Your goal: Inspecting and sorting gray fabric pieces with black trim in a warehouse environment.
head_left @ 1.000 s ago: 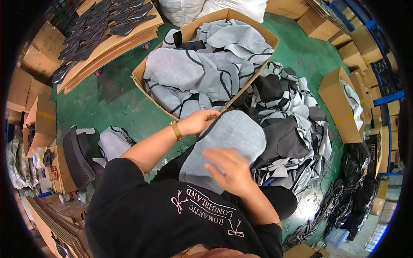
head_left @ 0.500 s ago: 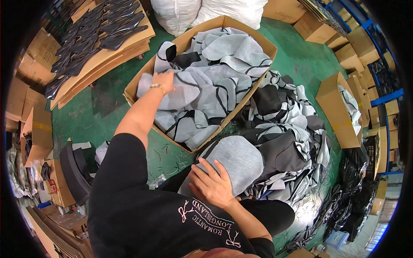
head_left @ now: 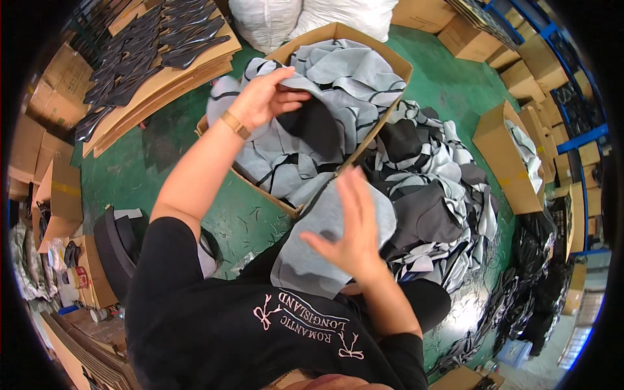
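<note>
My left hand (head_left: pixel 270 101) is closed on the edge of a grey fabric piece (head_left: pixel 313 130), raised over the large cardboard box (head_left: pixel 399 62), with its black underside showing. More grey pieces with black edges (head_left: pixel 328 65) fill the box in loose folds. Across my lap lies another grey fabric piece (head_left: pixel 305 260) with a rounded end. Above it my right hand (head_left: pixel 354 231) hovers, fingers stretched and thumb apart, somewhat blurred and holding nothing.
A heap of grey and black fabric pieces (head_left: pixel 426 218) lies on the green floor right of the box. Black moulded parts (head_left: pixel 140 58) cover stacked cardboard at the far left. White sacks (head_left: pixel 344 16) stand behind the box; another carton (head_left: pixel 504 162) sits at right.
My left hand has lifted a grey piece from the box and moved right with it, turning up its black side. My right hand has risen off the piece on my lap.
</note>
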Available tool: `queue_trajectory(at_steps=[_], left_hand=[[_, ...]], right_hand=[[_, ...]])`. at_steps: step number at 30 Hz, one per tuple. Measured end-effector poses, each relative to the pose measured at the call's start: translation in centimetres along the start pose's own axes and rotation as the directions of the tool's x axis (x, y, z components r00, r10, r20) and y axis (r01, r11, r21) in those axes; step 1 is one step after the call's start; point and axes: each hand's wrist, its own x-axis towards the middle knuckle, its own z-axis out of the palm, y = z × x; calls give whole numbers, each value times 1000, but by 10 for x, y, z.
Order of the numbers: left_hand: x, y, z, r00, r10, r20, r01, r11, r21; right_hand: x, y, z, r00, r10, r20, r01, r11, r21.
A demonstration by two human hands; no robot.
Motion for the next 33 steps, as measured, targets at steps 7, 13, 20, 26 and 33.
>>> queue_trajectory(at_steps=[7,13,20,26,33], left_hand=[[-60,-37,93,865,40,500,121,951,-285],[-47,-66,106,802,-120,586,238,963,-129],[-58,-103,80,949,-160,272,3,867,498],[-131,-122,27,925,-187,330,-23,840,543],[-150,-144,16,956,-157,246,34,898,439]], right_hand=[[46,37,-59,850,-201,-487,-127,819,-559],[-9,47,-118,890,-201,-409,56,939,-338],[-77,18,-62,977,-159,144,194,942,-275],[-129,4,-28,957,-59,285,53,998,29],[-84,-3,-77,941,229,248,-263,959,110]])
